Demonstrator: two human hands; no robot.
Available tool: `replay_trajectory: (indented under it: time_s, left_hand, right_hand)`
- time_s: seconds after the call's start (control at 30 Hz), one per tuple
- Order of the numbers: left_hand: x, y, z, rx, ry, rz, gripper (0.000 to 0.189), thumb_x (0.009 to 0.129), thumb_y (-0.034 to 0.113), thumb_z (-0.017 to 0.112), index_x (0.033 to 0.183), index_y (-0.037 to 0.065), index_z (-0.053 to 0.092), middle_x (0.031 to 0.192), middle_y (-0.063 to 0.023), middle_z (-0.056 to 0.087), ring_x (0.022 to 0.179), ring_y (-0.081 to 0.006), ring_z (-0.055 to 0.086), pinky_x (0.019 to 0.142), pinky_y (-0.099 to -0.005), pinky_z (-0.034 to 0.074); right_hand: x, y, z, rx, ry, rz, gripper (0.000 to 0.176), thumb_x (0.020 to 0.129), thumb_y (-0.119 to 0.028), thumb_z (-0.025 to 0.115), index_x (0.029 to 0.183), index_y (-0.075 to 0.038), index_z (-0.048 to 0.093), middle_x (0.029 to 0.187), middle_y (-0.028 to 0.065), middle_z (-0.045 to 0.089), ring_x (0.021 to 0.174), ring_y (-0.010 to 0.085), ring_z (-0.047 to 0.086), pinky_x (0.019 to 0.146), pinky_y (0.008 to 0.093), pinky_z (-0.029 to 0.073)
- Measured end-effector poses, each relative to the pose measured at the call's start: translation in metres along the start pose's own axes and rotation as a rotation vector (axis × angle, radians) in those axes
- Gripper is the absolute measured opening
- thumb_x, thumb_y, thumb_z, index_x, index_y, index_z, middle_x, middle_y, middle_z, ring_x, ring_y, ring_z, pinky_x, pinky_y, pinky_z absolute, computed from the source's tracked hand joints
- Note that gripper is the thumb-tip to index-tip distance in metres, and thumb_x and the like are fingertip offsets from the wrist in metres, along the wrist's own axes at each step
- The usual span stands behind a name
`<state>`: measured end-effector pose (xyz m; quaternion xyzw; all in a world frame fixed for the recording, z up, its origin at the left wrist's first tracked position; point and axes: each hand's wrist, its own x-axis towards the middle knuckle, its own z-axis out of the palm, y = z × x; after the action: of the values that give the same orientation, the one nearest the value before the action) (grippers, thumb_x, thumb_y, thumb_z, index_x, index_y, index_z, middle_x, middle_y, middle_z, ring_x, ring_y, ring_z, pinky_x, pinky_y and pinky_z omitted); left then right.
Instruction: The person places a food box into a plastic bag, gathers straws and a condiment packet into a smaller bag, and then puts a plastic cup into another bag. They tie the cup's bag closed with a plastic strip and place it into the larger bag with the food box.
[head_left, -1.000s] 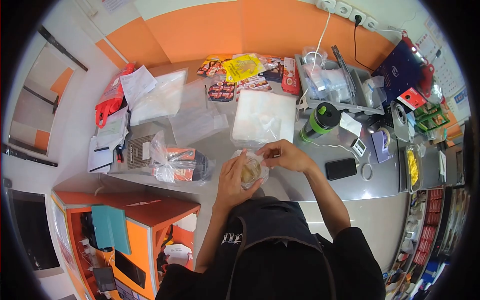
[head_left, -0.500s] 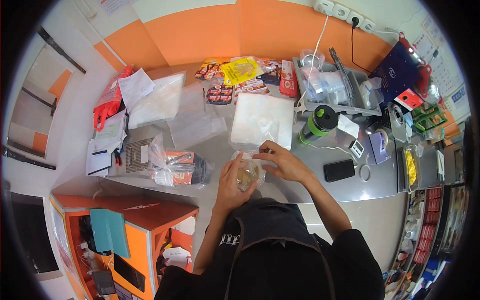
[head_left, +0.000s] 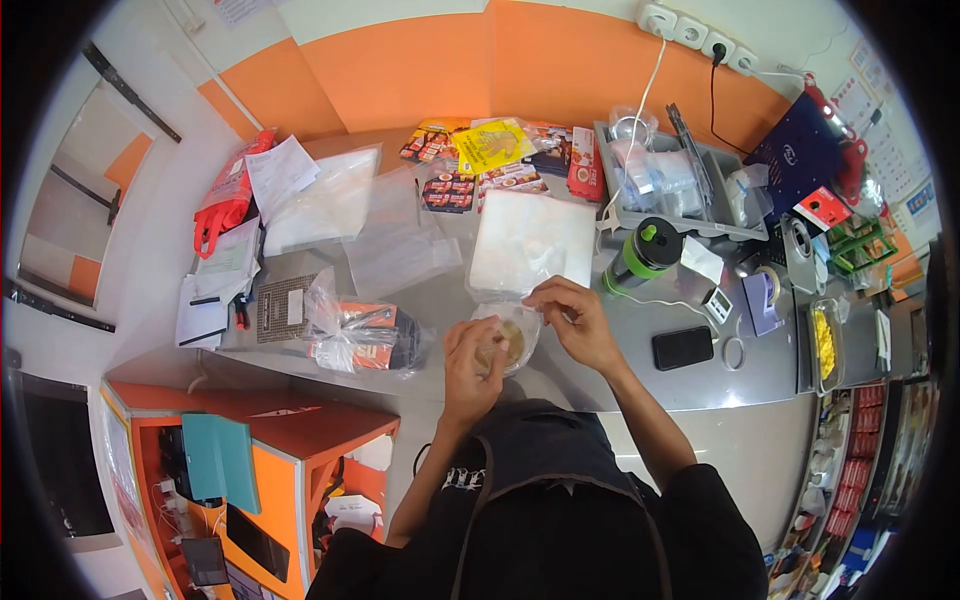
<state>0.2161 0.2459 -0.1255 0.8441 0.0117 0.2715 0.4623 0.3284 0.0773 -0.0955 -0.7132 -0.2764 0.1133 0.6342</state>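
A clear plastic bag [head_left: 517, 345] with something round and brownish inside lies near the table's front edge, right before me. My left hand [head_left: 470, 370] grips its left side, fingers bent over it and thumb at the front. With thumb and forefinger, my right hand [head_left: 575, 325] pinches the bag's upper right edge. Just behind both hands is a stack of white, plastic-like sheets [head_left: 535, 240]. A wrapped pack [head_left: 365, 338] with an orange and black print lies to the left of my left hand.
On the right stand a dark bottle with green trim [head_left: 643, 255], a black phone [head_left: 683, 345] and a tape roll [head_left: 765, 283]. A grey divided tray [head_left: 690, 222] holds packets at the back. Printed flyers [head_left: 447, 190] and clear sheets [head_left: 400, 260] lie at back left.
My left fingers have loosened and spread on the bag's left side, showing more of its contents. My right hand has shifted slightly right, still at the upper edge. The view has shifted slightly.
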Motion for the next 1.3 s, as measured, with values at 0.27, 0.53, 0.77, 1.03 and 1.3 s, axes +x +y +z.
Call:
replay_trajectory:
  time_s: [0.27, 0.53, 0.77, 1.03, 1.3]
  left_hand:
    - [0.023, 0.026, -0.019, -0.296, 0.157, -0.117, 0.02, 0.092, 0.001, 0.065, 0.111, -0.002, 0.063, 0.091, -0.0146, 0.069, 0.082, -0.0216, 0.068, 0.079, -0.0297, 0.052]
    - [0.042, 0.045, -0.045, -0.118, -0.034, -0.06, 0.033, 0.085, 0.004, 0.076, 0.115, 0.001, 0.065, 0.088, -0.0098, 0.071, 0.083, -0.0182, 0.067, 0.079, -0.0291, 0.051]
    - [0.041, 0.017, -0.069, -0.137, -0.125, 0.053, 0.096, 0.056, 0.019, 0.097, 0.14, 0.006, 0.052, 0.106, -0.0077, 0.061, 0.105, -0.0211, 0.056, 0.099, -0.0381, 0.044]
    - [0.026, -0.01, -0.036, -0.242, -0.212, -0.006, 0.086, 0.064, 0.026, 0.093, 0.136, 0.001, 0.054, 0.119, -0.0106, 0.051, 0.117, -0.027, 0.049, 0.105, -0.0415, 0.039]
    - [0.027, -0.009, 0.001, -0.631, -0.034, -0.217, 0.023, 0.106, 0.017, 0.048, 0.101, -0.003, 0.059, 0.101, -0.0144, 0.069, 0.101, -0.0209, 0.064, 0.096, -0.0348, 0.048]
  right_hand:
    - [0.002, -0.038, -0.01, -0.48, -0.343, -0.343, 0.032, 0.083, 0.004, 0.062, 0.114, 0.002, 0.063, 0.111, 0.0131, 0.062, 0.094, 0.0315, 0.065, 0.083, 0.0365, 0.053]
    - [0.018, -0.071, -0.026, -0.874, -0.533, 0.034, 0.019, 0.091, -0.006, 0.063, 0.107, 0.003, 0.059, 0.115, 0.0163, 0.057, 0.098, 0.0363, 0.063, 0.083, 0.0445, 0.052]
    - [0.032, -0.036, -0.036, -0.225, -0.369, -0.326, 0.008, 0.098, -0.007, 0.058, 0.103, 0.0, 0.06, 0.104, 0.0099, 0.063, 0.09, 0.0188, 0.064, 0.071, 0.0346, 0.05]
    - [0.017, -0.015, -0.018, 0.377, -0.06, 0.151, 0.014, 0.102, -0.011, 0.057, 0.113, -0.003, 0.059, 0.087, 0.0, 0.058, 0.076, 0.007, 0.051, 0.069, 0.0245, 0.043]
    - [-0.002, -0.038, 0.0, -0.113, -0.119, 0.1, 0.044, 0.082, 0.008, 0.072, 0.124, -0.003, 0.065, 0.095, 0.0037, 0.056, 0.088, 0.0112, 0.051, 0.082, 0.0255, 0.043]
